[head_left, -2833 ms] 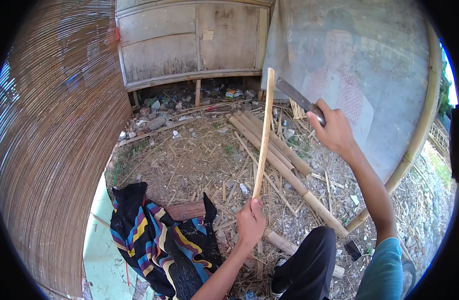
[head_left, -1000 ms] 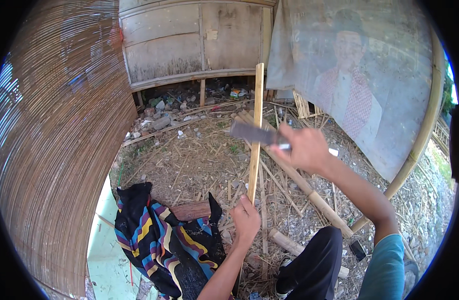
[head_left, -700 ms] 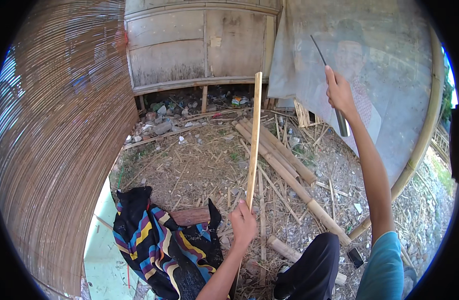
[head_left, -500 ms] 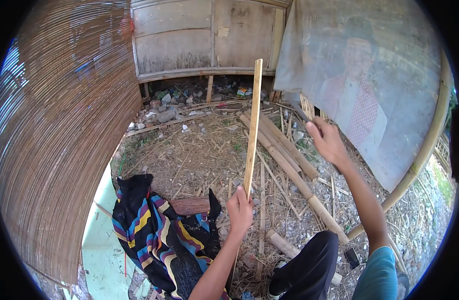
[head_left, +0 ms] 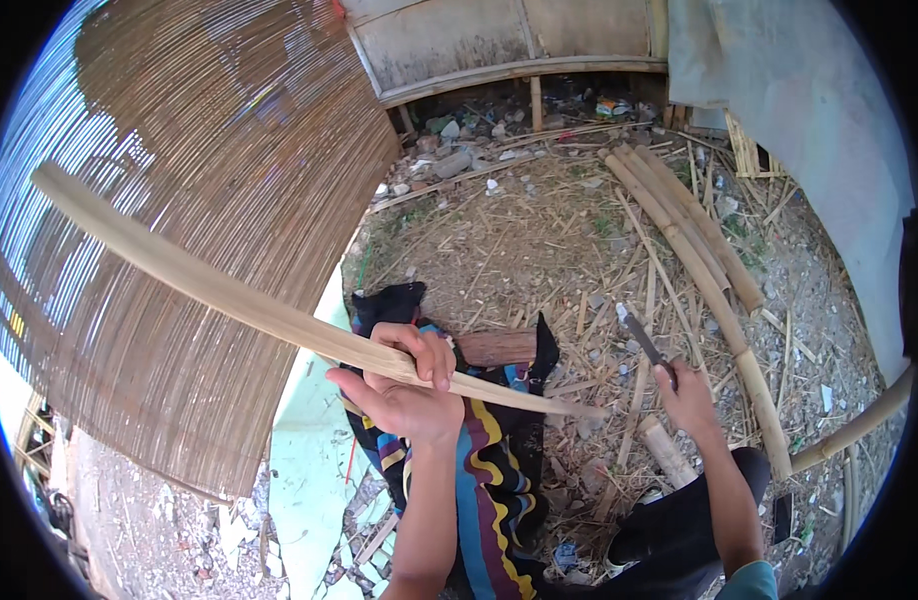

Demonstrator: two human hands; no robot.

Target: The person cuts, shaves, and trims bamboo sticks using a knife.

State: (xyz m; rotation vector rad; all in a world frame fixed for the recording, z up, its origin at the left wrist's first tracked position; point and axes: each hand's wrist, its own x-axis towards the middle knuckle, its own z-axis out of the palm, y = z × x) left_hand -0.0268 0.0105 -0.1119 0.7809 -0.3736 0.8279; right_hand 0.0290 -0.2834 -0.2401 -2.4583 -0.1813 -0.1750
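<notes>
**A:** Left grip: what does it hold, and how?

**B:** It is closed round a long split bamboo strip, fingers curled over the top, thumb and palm beneath. The hold sits close to the strip's pointed near end; the long remainder runs up and away to the left of the grip, unsupported.

**A:** Right grip?

**B:** Closed on the handle of a knife, whose blade points up and away, well apart from the strip's tip.

**A:** How should the strip handle?

**B:** Judged from its thin section and slight bow, it is light and stiff along its length, yet springy. Held so near one end, the far end will likely sag and swing; a hold nearer the middle would balance it better. Split edges are probably sharp and splintery, so a wrapped, non-sliding hold suits it.

**A:** Beneath the left grip?

**B:** A striped cloth and a short log; beyond the right grip, bamboo poles on littered ground.
</notes>
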